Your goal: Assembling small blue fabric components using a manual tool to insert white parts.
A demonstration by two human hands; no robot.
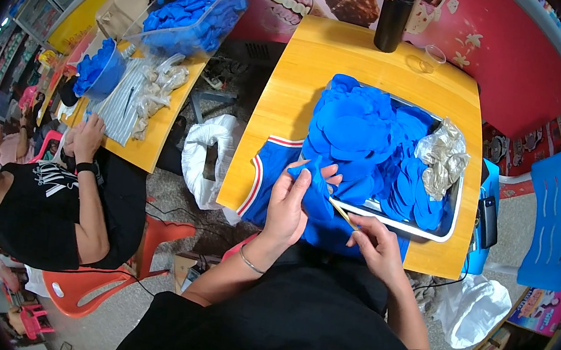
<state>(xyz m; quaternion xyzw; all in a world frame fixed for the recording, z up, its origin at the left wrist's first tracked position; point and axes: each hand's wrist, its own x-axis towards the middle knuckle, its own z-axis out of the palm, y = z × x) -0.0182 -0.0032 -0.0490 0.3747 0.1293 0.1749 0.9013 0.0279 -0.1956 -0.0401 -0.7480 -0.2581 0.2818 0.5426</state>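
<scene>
Piece [320, 198] in head view: limp, blue, cloth-like, pinched in left hand [285, 206], draping right of the thumb. Right hand [377, 249] pinches slim yellowish stick [340, 212], tip at piece. Metal tray [402, 225] beyond holds thin blue discs [354, 125].

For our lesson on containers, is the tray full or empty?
Full, or nearly so: blue discs cover most of the tray, hiding its left rim; a crumpled bag lies at its right.
</scene>
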